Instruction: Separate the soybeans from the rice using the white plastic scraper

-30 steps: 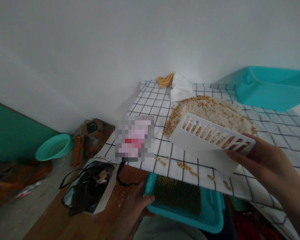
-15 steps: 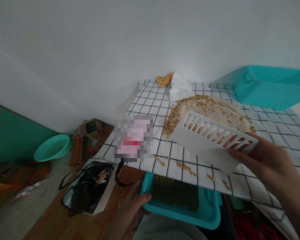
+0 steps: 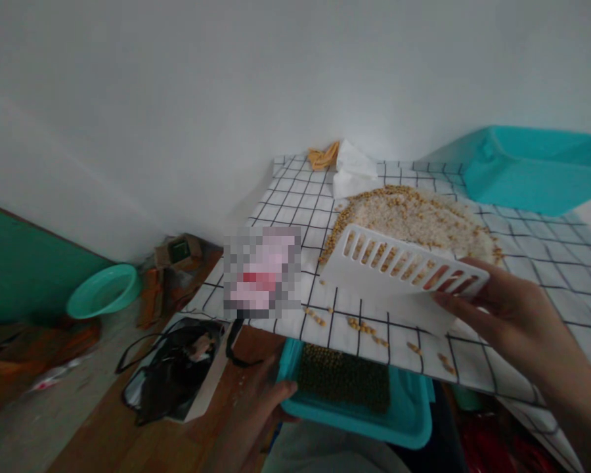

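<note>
Gripping right hand point(image 3: 502, 315): fingers and thumb closed on the near end of a white slotted basket point(image 3: 384, 286); basket tilted, in front of the mixed heap; contact with the desk cannot be told.
Left hand point(image 3: 266, 394): thumb on the rim of a turquoise tray point(image 3: 364, 430), grip closed on its left end; tray below the desk edge.
Tray load: dark green grains point(image 3: 345, 387), gathered, with some yellowish ones at the far side.
Mixed heap point(image 3: 423, 226): pale grains and yellow beans together on the checked cloth point(image 3: 295, 190) of the desk; apparently not yet separated.
Loose yellow beans point(image 3: 357, 325): a few along the near edge; uncollected.
Turquoise bin point(image 3: 532, 177): far right; contents out of sight.
Progress, as judged: partial; green grains contained, heap and strays left.
</note>
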`<state>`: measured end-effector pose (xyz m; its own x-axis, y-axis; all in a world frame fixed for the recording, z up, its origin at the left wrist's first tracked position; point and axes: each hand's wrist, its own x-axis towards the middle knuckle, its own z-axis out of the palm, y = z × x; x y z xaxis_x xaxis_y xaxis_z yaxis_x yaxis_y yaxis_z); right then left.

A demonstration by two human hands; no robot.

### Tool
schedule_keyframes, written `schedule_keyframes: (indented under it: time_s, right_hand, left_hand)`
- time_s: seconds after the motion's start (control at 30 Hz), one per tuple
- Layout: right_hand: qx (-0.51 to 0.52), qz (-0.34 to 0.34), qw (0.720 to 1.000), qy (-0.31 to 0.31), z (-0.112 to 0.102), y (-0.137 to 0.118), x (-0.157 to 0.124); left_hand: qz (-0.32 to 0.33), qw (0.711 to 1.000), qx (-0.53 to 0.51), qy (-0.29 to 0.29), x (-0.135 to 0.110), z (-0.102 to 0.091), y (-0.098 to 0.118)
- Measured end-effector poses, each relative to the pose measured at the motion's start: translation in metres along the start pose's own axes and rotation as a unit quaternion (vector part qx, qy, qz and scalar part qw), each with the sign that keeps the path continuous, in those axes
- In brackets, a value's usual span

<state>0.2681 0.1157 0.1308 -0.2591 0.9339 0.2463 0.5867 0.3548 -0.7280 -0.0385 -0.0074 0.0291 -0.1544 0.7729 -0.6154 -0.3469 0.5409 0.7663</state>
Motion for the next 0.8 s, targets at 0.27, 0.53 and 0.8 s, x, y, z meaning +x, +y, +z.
schedule_keyframes:
  time_s: [0.27, 0.53, 0.8]
  right_hand:
    - [-0.012, 0.007, 1.000, -0.021, 0.001, -0.005, 0.003]
    - [0.105, 0.145, 0.982, 0.055, -0.003, 0.013, -0.005]
    - [0.044, 0.158, 0.983, 0.078, -0.013, 0.008, -0.002]
  left_hand:
    - [-0.004, 1.000, 0.003, 0.004, 0.003, 0.001, 0.000]
    - [-0.005, 1.000, 0.004, 0.020, 0.005, 0.000, -0.003]
    - [-0.008, 1.000, 0.005, 0.017, 0.013, -0.002, -0.007]
